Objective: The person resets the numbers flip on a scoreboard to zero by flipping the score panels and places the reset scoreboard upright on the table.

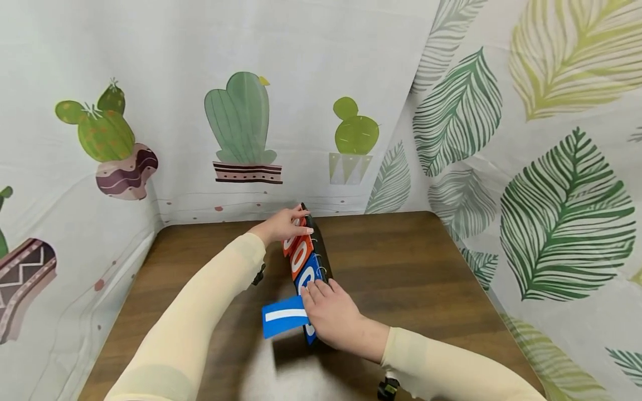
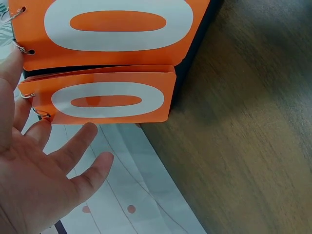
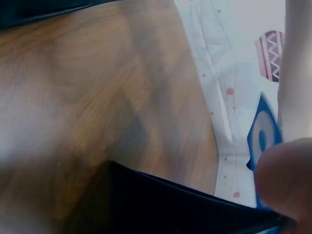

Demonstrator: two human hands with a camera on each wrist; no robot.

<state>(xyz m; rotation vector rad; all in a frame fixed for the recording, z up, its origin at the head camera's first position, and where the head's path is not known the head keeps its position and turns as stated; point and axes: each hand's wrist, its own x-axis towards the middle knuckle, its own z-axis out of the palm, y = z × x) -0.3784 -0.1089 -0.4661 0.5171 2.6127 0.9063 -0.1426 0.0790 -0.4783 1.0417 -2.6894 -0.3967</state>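
Note:
A tabletop flip scoreboard [image 1: 302, 253] with orange and blue number cards on metal rings stands on the table, running away from me. At its far end my left hand [image 1: 284, 224] grips the ringed top edge, two fingers spread free beside the small orange 0 card [image 2: 105, 102]. My right hand [image 1: 333, 317] lies over the near end, its fingers across the top edge. From under those fingers a blue card with a white 1 [image 1: 285, 317] sticks out to the left, lifted off the cards below. In the right wrist view the black backing [image 3: 180, 204] hides most of the card side.
The scoreboard stands on a brown wooden table [image 1: 391, 262]. Behind it hangs a white cloth [image 1: 165, 67] printed with cacti, and a leaf-patterned cloth [image 1: 567, 133] borders the right side. A light glare lies on the table's near edge.

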